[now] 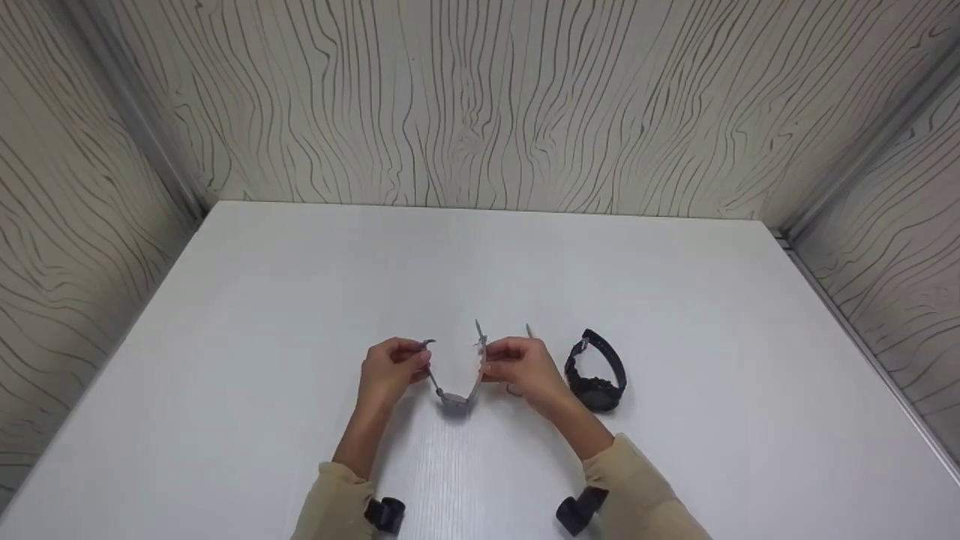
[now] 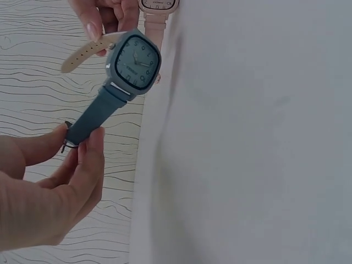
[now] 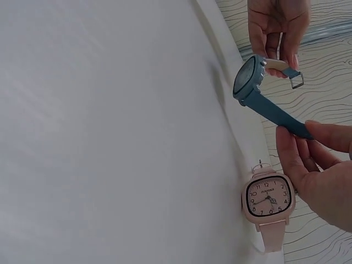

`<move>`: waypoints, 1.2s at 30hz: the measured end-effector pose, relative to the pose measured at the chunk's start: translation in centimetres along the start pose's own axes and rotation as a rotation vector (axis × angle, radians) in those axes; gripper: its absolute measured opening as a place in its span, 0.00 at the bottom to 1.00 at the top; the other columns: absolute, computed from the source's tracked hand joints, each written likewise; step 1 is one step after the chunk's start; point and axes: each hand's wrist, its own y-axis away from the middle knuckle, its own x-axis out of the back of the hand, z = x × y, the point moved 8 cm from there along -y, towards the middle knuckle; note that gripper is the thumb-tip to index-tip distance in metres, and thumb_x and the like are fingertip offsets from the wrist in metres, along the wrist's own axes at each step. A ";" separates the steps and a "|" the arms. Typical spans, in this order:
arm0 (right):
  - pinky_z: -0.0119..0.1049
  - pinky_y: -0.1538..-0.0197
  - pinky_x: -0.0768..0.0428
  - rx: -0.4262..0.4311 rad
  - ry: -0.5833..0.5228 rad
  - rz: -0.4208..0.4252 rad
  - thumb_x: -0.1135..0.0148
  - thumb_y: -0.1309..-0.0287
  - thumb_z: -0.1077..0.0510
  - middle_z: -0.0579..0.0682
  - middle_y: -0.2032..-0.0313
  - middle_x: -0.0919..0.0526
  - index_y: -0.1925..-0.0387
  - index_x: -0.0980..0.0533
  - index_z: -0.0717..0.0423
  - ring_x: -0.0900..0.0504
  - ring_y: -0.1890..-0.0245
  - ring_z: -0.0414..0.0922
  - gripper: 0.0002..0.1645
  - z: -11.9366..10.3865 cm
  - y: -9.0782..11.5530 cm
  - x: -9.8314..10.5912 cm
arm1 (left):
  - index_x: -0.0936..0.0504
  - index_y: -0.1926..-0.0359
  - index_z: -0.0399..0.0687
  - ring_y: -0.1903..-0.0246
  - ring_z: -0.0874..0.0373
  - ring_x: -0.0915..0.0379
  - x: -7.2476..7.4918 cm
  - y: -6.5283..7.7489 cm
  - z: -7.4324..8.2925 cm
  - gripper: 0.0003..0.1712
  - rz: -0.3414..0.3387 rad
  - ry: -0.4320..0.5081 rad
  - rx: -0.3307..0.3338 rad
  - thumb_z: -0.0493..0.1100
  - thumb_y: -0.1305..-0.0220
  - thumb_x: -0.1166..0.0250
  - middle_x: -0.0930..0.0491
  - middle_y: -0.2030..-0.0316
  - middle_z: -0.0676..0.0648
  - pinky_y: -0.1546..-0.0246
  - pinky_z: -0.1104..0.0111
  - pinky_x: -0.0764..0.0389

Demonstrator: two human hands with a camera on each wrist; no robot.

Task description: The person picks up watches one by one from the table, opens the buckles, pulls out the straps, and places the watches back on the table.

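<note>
A blue wristwatch (image 2: 135, 61) with a squarish dial hangs between both hands, its strap unfastened and the case lowest in the head view. My left hand (image 1: 388, 371) pinches one strap end between thumb and fingers; a metal buckle (image 3: 297, 81) shows at that end in the right wrist view. My right hand (image 1: 525, 367) pinches the opposite strap (image 3: 278, 115), whose tip points up past the fingers. The strap's inner side (image 2: 82, 56) is pale beige. Beside my right hand, a pink wristwatch (image 3: 268, 198) is mostly hidden behind it in the head view.
To the right of my right hand lies a black wristwatch (image 1: 598, 394), its strap standing in a loop. Everything is on a white table (image 1: 480, 262) enclosed by wood-grain patterned panels (image 1: 465, 97) at the back and sides.
</note>
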 end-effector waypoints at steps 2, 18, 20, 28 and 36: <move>0.41 0.60 0.20 -0.001 0.016 0.005 0.42 0.53 0.78 0.65 0.65 0.22 0.60 0.31 0.84 0.19 0.68 0.46 0.16 0.0 -0.1 -0.3 | 0.24 0.60 0.29 0.70 0.55 0.23 0.1 -0.1 -0.1 0.10 0.008 -0.005 0.006 0.30 0.44 0.38 0.23 0.68 0.41 0.65 0.67 0.20; 0.35 0.62 0.20 -0.019 0.155 0.060 0.41 0.53 0.76 0.58 0.70 0.22 0.63 0.29 0.82 0.22 0.70 0.42 0.13 -0.5 -0.7 -1.5 | 0.23 0.61 0.30 0.71 0.56 0.24 1.0 -0.8 -0.9 0.09 0.045 -0.050 0.054 0.30 0.43 0.39 0.23 0.69 0.41 0.67 0.68 0.20; 0.35 0.62 0.21 -0.017 0.187 0.061 0.42 0.53 0.76 0.59 0.69 0.22 0.62 0.29 0.81 0.22 0.69 0.43 0.13 -0.8 -0.6 -1.7 | 0.23 0.61 0.30 0.71 0.56 0.24 1.0 -0.9 -1.0 0.09 0.051 -0.061 0.059 0.30 0.43 0.39 0.23 0.70 0.41 0.67 0.68 0.20; 0.38 0.63 0.20 -0.056 0.204 0.073 0.41 0.50 0.73 0.57 0.70 0.21 0.60 0.28 0.77 0.20 0.69 0.44 0.14 0.7 -1.5 -1.5 | 0.22 0.61 0.30 0.72 0.56 0.23 1.2 -1.2 -1.3 0.09 0.057 -0.136 0.063 0.32 0.43 0.38 0.22 0.71 0.41 0.67 0.66 0.20; 0.35 0.67 0.19 -0.096 0.257 0.135 0.40 0.52 0.73 0.54 0.73 0.22 0.58 0.28 0.73 0.20 0.74 0.42 0.16 0.9 -1.7 -1.5 | 0.22 0.61 0.29 0.74 0.57 0.23 1.4 -1.5 -1.4 0.10 0.065 -0.164 0.077 0.32 0.44 0.38 0.21 0.71 0.41 0.70 0.67 0.20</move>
